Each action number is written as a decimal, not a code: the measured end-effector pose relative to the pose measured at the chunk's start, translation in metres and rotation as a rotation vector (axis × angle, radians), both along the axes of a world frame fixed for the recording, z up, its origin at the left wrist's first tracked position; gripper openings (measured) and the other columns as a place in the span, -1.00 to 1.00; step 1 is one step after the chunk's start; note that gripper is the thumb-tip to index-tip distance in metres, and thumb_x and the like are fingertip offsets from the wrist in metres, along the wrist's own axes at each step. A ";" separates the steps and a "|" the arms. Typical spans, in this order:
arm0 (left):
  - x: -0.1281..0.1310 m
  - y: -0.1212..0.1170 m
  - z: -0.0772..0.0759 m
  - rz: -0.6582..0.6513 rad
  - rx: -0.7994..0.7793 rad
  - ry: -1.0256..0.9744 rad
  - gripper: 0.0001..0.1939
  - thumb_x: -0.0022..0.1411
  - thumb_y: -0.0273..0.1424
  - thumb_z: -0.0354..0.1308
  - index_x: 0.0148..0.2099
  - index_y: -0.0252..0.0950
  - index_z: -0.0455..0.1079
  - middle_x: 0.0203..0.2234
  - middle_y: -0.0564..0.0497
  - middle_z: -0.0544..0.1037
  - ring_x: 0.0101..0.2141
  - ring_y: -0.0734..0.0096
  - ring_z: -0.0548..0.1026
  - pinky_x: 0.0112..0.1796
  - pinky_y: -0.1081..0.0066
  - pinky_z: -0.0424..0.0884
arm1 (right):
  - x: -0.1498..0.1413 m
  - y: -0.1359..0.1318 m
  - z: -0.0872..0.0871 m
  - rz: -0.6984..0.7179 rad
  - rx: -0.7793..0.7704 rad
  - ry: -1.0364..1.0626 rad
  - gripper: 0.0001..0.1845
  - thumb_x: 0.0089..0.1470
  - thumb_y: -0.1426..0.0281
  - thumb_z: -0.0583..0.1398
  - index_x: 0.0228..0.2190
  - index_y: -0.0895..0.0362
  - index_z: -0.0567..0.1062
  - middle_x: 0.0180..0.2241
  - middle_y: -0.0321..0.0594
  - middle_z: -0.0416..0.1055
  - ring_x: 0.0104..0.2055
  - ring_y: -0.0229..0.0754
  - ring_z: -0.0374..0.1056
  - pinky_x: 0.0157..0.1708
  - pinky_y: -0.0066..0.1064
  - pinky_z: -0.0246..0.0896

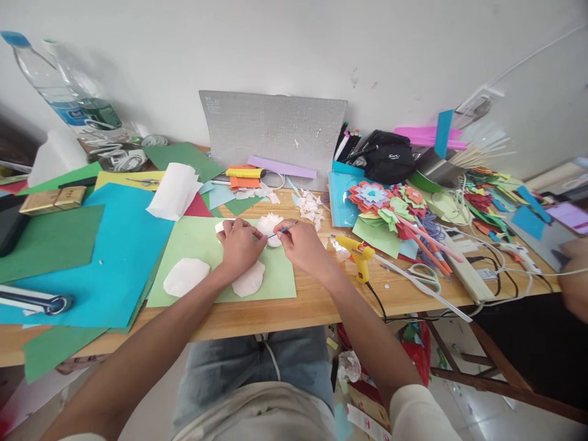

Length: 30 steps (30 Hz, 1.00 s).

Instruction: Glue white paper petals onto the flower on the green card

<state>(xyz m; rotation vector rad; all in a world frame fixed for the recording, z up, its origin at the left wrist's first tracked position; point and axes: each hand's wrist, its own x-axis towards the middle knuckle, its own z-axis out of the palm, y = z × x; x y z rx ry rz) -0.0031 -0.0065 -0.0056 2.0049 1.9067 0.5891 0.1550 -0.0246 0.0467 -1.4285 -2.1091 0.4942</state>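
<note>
My right hand [305, 248] pinches a thin blue stick [277, 234] that points left across a frilled white paper round [272, 223]. Opposite it, my left hand [242, 245] has its fingers bent and closed near the stick's tip, at the round's left edge. What its fingertips grip is hidden. Something white [221, 228] shows behind the left fingers. Two flatter white rounds lie closer to me: one round [186, 277] on the left, the other round [249, 280] just below the left hand. All rest on a light green paper sheet [280, 285].
Right of the sheet lie a yellow glue gun [361, 254], scissors [425, 277] and paper flowers [376, 196]. White scraps [310, 207] and a yellow cutter [245, 173] lie behind. Blue paper [124, 226] and a stapler [37, 300] are left. Another person's hand [576, 275] shows far right.
</note>
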 end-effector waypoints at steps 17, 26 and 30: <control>-0.001 0.001 0.002 0.005 -0.010 -0.029 -0.75 0.15 -0.18 0.09 -0.39 -0.17 0.54 -0.14 -0.13 0.44 0.01 -0.06 0.23 -0.08 0.00 0.19 | 0.027 -0.025 -0.005 -0.245 0.056 0.519 -0.80 0.16 0.30 0.14 -0.32 0.16 0.51 -0.45 -0.23 0.46 -0.45 -0.24 0.38 -0.41 -0.42 0.32; -0.011 0.003 0.017 0.045 0.033 -0.026 -0.69 0.22 -0.17 0.02 -0.35 -0.21 0.50 -0.13 -0.15 0.45 0.03 -0.09 0.22 -0.09 0.02 0.21 | 0.055 -0.073 -0.040 -0.281 0.365 0.138 -0.78 0.14 0.51 0.09 -0.23 0.11 0.50 -0.29 -0.13 0.48 -0.23 -0.14 0.40 -0.18 -0.28 0.35; -0.011 0.007 0.031 0.026 0.183 0.029 -0.77 0.23 -0.25 0.05 -0.23 -0.21 0.49 -0.10 -0.14 0.44 0.04 -0.07 0.21 -0.08 0.06 0.23 | 0.062 -0.083 -0.066 -0.158 0.355 -0.197 -0.68 0.14 0.57 0.05 -0.13 0.17 0.48 -0.21 -0.02 0.46 -0.16 -0.08 0.39 -0.16 -0.27 0.34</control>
